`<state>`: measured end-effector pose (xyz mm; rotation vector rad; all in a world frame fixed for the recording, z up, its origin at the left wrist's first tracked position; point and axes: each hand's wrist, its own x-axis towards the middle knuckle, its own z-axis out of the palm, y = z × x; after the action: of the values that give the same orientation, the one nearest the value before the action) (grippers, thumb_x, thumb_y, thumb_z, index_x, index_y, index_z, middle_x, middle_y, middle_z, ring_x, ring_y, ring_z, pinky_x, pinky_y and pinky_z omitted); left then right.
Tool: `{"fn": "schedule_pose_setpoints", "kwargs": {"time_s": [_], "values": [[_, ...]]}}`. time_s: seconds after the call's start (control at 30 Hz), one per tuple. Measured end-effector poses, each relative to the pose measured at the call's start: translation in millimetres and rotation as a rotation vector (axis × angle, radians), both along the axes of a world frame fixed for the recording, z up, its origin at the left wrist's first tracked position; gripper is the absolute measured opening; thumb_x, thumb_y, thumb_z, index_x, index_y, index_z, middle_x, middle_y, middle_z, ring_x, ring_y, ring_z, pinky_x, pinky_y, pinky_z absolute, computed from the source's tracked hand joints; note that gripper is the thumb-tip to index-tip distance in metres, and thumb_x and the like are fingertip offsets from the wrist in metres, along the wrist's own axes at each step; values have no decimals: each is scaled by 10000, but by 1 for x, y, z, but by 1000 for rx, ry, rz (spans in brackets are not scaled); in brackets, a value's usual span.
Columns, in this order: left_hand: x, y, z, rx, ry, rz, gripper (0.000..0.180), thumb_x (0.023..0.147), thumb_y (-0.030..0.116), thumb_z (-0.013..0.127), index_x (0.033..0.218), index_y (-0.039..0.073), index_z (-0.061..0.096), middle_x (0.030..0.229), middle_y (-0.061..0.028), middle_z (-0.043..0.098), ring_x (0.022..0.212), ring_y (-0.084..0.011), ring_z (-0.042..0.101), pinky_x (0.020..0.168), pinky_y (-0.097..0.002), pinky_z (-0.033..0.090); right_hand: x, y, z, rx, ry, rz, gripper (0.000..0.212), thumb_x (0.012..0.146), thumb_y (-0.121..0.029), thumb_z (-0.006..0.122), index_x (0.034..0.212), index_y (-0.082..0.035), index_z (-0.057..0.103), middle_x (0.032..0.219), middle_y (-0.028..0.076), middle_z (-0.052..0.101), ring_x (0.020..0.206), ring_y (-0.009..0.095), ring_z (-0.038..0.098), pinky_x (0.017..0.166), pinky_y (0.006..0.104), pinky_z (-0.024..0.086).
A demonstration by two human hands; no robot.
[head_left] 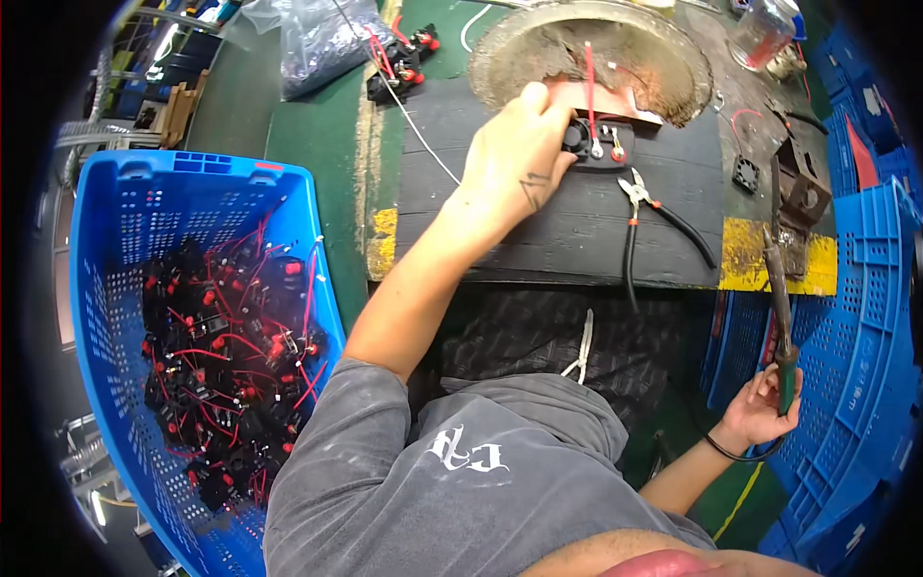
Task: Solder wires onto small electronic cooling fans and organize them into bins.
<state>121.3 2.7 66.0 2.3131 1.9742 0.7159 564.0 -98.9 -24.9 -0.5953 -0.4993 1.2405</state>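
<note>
At the far end of the dark board, my left hand (511, 159) is closed round one end of a small black plastic part (610, 160). Two metal terminals stick up from that part, and a red wire (590, 91) rises from one of them. Low on the right, my right hand (755, 412) grips the green handle of a soldering iron (780, 298), whose tip points up beside the table's corner. A pair of orange-and-black cutting pliers (636, 200) lies with spread handles on the board, just nearer than the black part.
A rusty metal dish (500, 62) stands at the back. On the left, a blue crate (312, 207) holds many black parts with red wires. A small fan (745, 174) and a metal bracket (796, 192) lie at the right. A plastic bag (332, 48) sits far left.
</note>
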Motion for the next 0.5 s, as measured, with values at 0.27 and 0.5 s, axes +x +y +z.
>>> {"fn": "schedule_pose_setpoints", "kwargs": {"time_s": [0.27,0.5], "values": [[-5,-55,55,-35,-146,-24,452,763,92,778,1184,74,616,900,-129,514,838,-320,560,752,-397,473,7,4,-8,14,6,32,501,960,-327,501,1263,57,611,933,200,622,714,199,528,485,242,415],[-70,-124,99,-65,-123,438,444,741,54,768,1171,64,662,834,-33,430,702,-167,418,623,-294,375,8,14,-10,9,-1,9,494,960,-311,502,1260,67,607,895,174,620,711,190,511,470,239,404]]}}
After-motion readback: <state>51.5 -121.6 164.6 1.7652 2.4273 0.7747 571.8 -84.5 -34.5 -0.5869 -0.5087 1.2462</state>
